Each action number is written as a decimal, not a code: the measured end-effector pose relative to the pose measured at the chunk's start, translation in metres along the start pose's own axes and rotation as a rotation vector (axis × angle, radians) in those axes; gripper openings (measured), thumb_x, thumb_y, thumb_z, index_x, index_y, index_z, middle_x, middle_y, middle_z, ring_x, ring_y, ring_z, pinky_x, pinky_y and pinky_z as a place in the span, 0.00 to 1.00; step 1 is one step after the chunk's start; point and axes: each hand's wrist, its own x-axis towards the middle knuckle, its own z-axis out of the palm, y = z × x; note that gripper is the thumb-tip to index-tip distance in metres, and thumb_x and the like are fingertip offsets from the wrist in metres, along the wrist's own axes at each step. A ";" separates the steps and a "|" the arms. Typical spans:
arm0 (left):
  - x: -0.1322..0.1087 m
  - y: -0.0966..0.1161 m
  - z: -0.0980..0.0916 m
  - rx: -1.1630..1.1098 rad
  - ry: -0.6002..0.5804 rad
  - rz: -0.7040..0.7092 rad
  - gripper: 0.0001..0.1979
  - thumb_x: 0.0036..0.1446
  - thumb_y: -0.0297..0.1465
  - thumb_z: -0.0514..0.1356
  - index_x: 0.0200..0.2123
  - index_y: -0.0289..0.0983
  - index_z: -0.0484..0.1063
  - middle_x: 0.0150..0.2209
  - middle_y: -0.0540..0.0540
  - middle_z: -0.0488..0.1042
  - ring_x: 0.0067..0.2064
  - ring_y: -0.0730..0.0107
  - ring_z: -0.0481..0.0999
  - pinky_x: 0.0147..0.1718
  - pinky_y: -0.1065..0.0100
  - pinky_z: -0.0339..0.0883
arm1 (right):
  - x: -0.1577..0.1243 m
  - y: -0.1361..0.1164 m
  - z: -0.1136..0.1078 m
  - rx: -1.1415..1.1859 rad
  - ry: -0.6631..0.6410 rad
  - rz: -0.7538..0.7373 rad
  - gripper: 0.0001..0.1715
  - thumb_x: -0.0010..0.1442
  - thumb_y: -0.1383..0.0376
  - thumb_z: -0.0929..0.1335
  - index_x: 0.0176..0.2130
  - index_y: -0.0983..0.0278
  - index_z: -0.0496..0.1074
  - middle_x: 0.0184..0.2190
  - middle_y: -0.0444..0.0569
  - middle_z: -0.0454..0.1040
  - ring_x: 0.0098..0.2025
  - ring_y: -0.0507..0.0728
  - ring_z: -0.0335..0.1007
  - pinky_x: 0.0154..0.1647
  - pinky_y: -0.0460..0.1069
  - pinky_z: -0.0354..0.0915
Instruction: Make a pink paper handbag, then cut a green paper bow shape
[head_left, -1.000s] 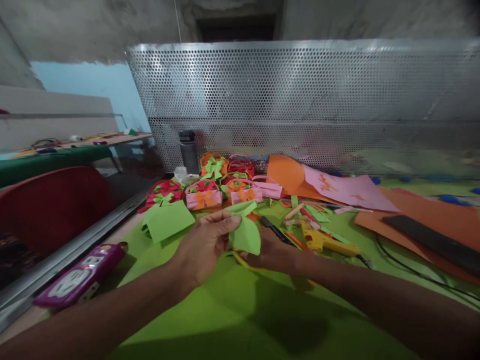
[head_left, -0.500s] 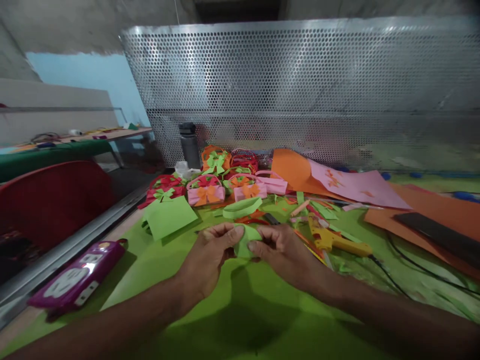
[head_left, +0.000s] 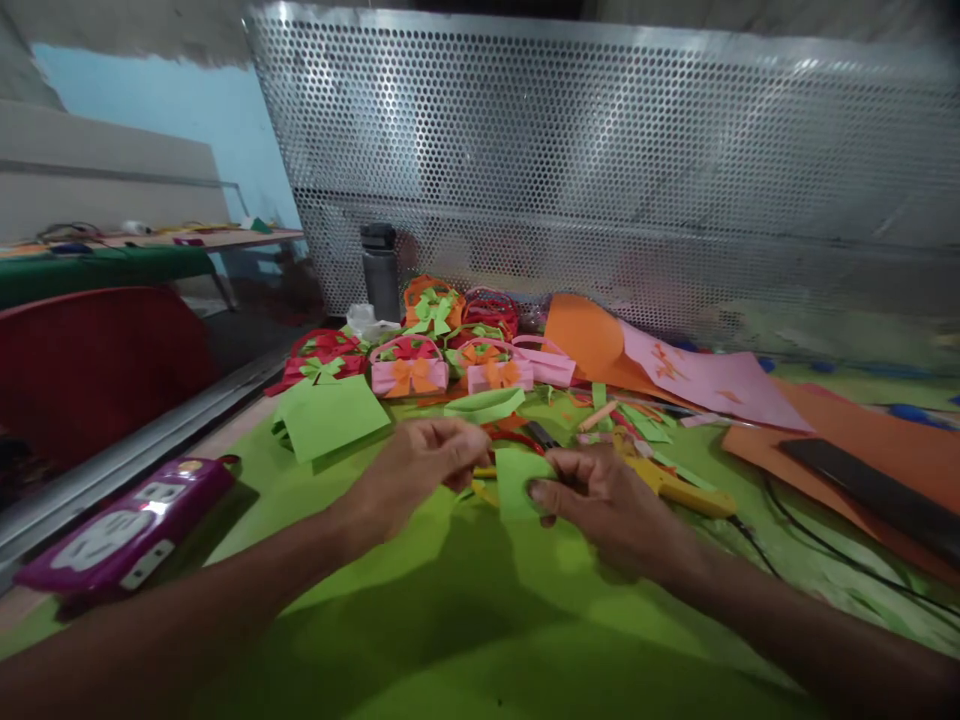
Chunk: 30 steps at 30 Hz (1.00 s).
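Between the thumb and fingers of my right hand is a small piece of green paper, held upright over the green tabletop. My left hand is just left of it, apart from the paper, with fingers pinched together; what they hold, if anything, is hidden. Behind my hands lie a red-and-black handled tool and a green paper strip loop. A yellow glue gun rests beyond my right hand, partly covered by it.
Several small paper bags with bows stand at the back, near a grey bottle. A folded green sheet and a purple power strip lie left. Orange paper, pink paper and a black phone-like slab are right.
My left hand has let go of the green paper and drawn slightly left. The paper has shifted right with my right hand. The camera view has tilted down.
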 end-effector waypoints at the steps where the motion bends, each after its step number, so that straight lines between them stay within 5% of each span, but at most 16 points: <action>1: -0.002 0.000 0.003 0.054 -0.047 -0.028 0.11 0.49 0.38 0.61 0.25 0.34 0.73 0.22 0.50 0.69 0.23 0.75 0.64 0.24 0.73 0.56 | -0.001 0.000 0.000 0.015 0.002 0.001 0.14 0.54 0.61 0.63 0.20 0.64 0.62 0.17 0.39 0.59 0.20 0.48 0.52 0.21 0.45 0.51; 5: -0.012 -0.001 0.016 0.162 -0.106 -0.021 0.15 0.50 0.37 0.60 0.17 0.35 0.66 0.16 0.53 0.64 0.19 0.77 0.59 0.20 0.74 0.51 | -0.001 -0.001 0.005 0.061 -0.006 -0.006 0.14 0.54 0.61 0.63 0.20 0.64 0.64 0.17 0.39 0.59 0.20 0.48 0.51 0.20 0.45 0.49; 8: -0.015 -0.003 0.020 0.095 -0.123 -0.017 0.13 0.53 0.37 0.58 0.21 0.35 0.67 0.18 0.52 0.66 0.21 0.76 0.63 0.22 0.74 0.56 | -0.001 -0.003 0.009 0.074 0.024 -0.001 0.14 0.54 0.61 0.63 0.20 0.64 0.63 0.17 0.39 0.59 0.20 0.48 0.52 0.20 0.44 0.49; 14: -0.015 -0.013 0.024 -0.178 -0.188 -0.170 0.12 0.53 0.36 0.59 0.24 0.33 0.69 0.24 0.47 0.74 0.22 0.76 0.69 0.24 0.73 0.61 | -0.008 -0.003 0.010 -0.081 0.284 -0.115 0.15 0.55 0.63 0.63 0.20 0.63 0.58 0.18 0.38 0.55 0.22 0.49 0.52 0.23 0.45 0.51; 17: -0.014 -0.021 0.023 -0.275 -0.144 -0.170 0.12 0.51 0.36 0.61 0.24 0.34 0.68 0.21 0.50 0.72 0.21 0.78 0.67 0.22 0.75 0.59 | -0.014 -0.004 0.009 0.004 0.203 -0.164 0.12 0.56 0.60 0.65 0.25 0.64 0.65 0.22 0.41 0.63 0.26 0.51 0.58 0.26 0.46 0.55; 20: -0.011 -0.025 0.021 -0.289 -0.175 -0.110 0.12 0.51 0.38 0.61 0.25 0.35 0.67 0.21 0.50 0.71 0.20 0.78 0.66 0.22 0.75 0.59 | -0.016 -0.005 0.009 0.238 0.113 -0.211 0.19 0.60 0.53 0.60 0.30 0.65 0.68 0.25 0.44 0.67 0.27 0.51 0.62 0.27 0.46 0.58; 23: -0.010 -0.026 0.019 -0.226 -0.229 -0.065 0.13 0.53 0.39 0.59 0.27 0.34 0.67 0.21 0.49 0.71 0.21 0.77 0.67 0.23 0.75 0.60 | -0.015 -0.004 0.008 0.354 0.132 -0.181 0.25 0.62 0.50 0.56 0.28 0.64 0.67 0.23 0.44 0.66 0.26 0.51 0.62 0.28 0.46 0.59; 30: -0.012 -0.026 0.019 -0.193 -0.312 -0.063 0.13 0.56 0.39 0.57 0.27 0.35 0.66 0.22 0.49 0.71 0.23 0.75 0.68 0.26 0.72 0.62 | -0.015 -0.002 0.008 0.344 0.176 -0.113 0.15 0.58 0.55 0.64 0.32 0.65 0.68 0.24 0.42 0.67 0.25 0.49 0.61 0.25 0.44 0.59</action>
